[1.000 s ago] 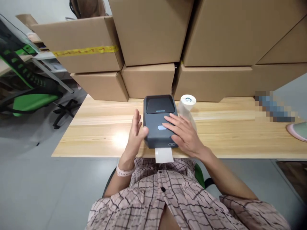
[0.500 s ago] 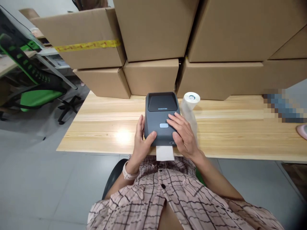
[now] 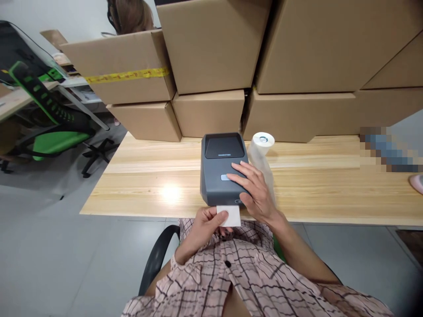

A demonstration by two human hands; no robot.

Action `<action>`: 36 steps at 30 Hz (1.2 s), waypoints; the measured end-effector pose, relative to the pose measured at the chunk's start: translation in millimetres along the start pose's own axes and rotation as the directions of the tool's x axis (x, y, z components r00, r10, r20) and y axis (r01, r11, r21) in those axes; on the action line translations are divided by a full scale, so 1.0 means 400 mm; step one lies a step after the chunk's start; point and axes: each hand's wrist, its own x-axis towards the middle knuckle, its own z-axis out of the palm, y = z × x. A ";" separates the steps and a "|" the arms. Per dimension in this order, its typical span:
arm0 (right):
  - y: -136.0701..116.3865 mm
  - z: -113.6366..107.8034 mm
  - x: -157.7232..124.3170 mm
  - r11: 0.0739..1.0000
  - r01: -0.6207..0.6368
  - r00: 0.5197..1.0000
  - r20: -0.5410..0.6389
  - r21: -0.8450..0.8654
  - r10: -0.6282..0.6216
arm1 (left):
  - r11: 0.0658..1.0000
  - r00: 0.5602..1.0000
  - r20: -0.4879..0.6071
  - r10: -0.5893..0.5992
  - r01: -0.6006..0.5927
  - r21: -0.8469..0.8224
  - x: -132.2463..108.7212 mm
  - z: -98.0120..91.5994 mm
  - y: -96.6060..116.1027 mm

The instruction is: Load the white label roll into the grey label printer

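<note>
A dark grey label printer [image 3: 220, 191] stands near the front edge of the wooden table. From its front slot hangs a white paper label [image 3: 234, 216]. My left hand [image 3: 208, 225] pinches the label's left side, thumb on top and fingers beneath. My right hand [image 3: 257, 193] lies with fingers spread on the printer's right top side, one fingertip at the pale button [image 3: 224, 177]. Behind that hand a white label roll [image 3: 263, 140] stands on the table, and a strip of its paper [image 3: 262, 165] runs down beside the printer.
Stacked cardboard boxes [image 3: 211, 48] line the table's [image 3: 139, 176] far side. At the right are a blurred bluish patch [image 3: 390, 152] and a pink object [image 3: 417, 182]. A green and black office chair [image 3: 54, 141] stands at left. A person's head [image 3: 134, 16] shows behind the boxes.
My left hand has left the printer's left side and moved down to grip the label. My right hand stays on the printer, a fingertip now at the button. The view has tilted slightly upward.
</note>
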 end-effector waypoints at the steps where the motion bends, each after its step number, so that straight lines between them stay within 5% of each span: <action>1: -0.005 -0.007 0.005 1.000 -0.002 1.000 0.014 -0.027 0.003 | 0.999 1.000 0.007 0.011 -0.011 0.031 0.000 -0.002 0.002; 6: -0.030 -0.033 0.049 0.978 -0.014 0.995 0.092 -0.207 0.034 | 0.985 0.996 0.009 0.088 -0.089 0.148 -0.002 -0.020 -0.007; 10: -0.033 -0.023 0.060 0.962 0.046 0.994 0.104 -0.269 -0.018 | 0.913 0.951 -0.077 0.299 -0.262 0.313 -0.018 -0.046 -0.013; 13: -0.029 -0.011 0.028 0.983 0.006 1.000 0.015 -0.182 -0.004 | 0.837 0.814 -0.262 0.519 -0.421 0.350 -0.032 -0.078 -0.006; 16: -0.026 -0.009 -0.010 0.999 -0.015 0.996 -0.092 -0.051 0.010 | 0.786 0.654 -0.437 0.618 -0.502 0.359 -0.026 -0.116 0.025; 21: -0.010 -0.043 0.040 0.983 0.125 0.987 -0.088 -0.134 -0.137 | 0.753 0.541 -0.539 0.646 -0.570 0.330 0.084 -0.163 0.135; 24: 0.023 -0.075 0.152 0.961 0.195 0.975 -0.071 -0.194 -0.212 | 0.811 0.651 -0.492 0.578 -0.525 0.257 0.190 -0.169 0.192; 27: 0.068 -0.104 0.292 0.966 0.156 0.984 -0.046 -0.207 -0.169 | 0.874 0.811 -0.329 0.484 -0.428 0.231 0.271 -0.159 0.215; 29: 0.098 -0.115 0.380 0.970 0.109 0.992 -0.038 -0.219 -0.120 | 0.891 0.873 -0.218 0.437 -0.387 0.237 0.297 -0.147 0.214; 33: 0.127 -0.120 0.482 0.966 0.053 0.995 -0.069 -0.252 -0.072 | 0.884 0.901 -0.096 0.422 -0.386 0.265 0.300 -0.137 0.196; 36: 0.104 -0.114 0.466 0.951 0.054 0.989 -0.115 -0.306 -0.093 | 0.872 0.899 -0.082 0.431 -0.391 0.293 0.292 -0.145 0.187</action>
